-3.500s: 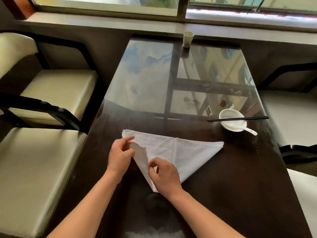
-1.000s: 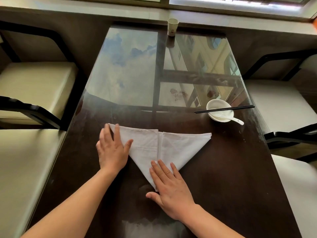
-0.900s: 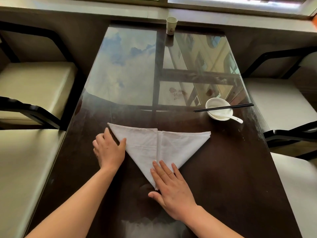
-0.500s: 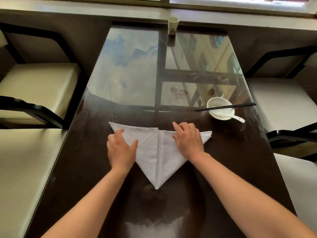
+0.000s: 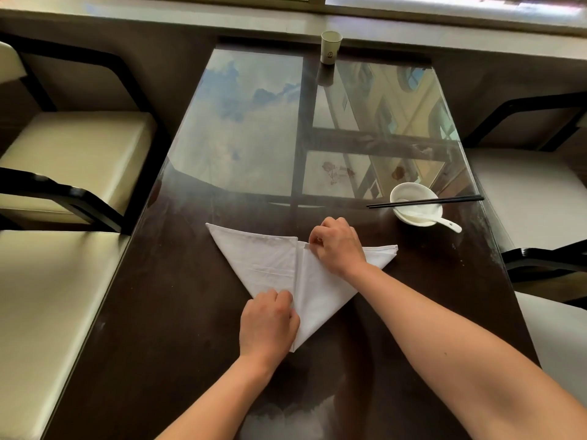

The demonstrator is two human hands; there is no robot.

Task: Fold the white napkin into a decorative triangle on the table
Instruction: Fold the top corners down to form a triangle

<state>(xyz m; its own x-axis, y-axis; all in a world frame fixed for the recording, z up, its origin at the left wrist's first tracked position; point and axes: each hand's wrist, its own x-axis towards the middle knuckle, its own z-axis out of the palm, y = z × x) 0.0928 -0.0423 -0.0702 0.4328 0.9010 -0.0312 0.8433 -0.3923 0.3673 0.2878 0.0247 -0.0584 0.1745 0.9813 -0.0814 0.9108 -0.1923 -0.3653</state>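
The white napkin (image 5: 273, 265) lies flat on the dark glass-topped table (image 5: 178, 312) as a downward-pointing triangle with a centre seam between two flaps. My right hand (image 5: 338, 246) is at the top of the seam, fingers curled, pinching the upper corner of the right flap. My left hand (image 5: 268, 322) sits on the lower tip, fingers curled, gripping the cloth beside the seam. The tip's left edge is hidden under that hand.
A white bowl (image 5: 416, 204) with a white spoon (image 5: 444, 222) and black chopsticks (image 5: 425, 201) across it stands at the right. A paper cup (image 5: 331, 47) is at the table's far end. Cream-cushioned chairs (image 5: 73, 154) flank both sides.
My left hand slid from the napkin's left flap down to the lower tip. My right hand shifted toward the seam's top and curled to pinch the flap corner.
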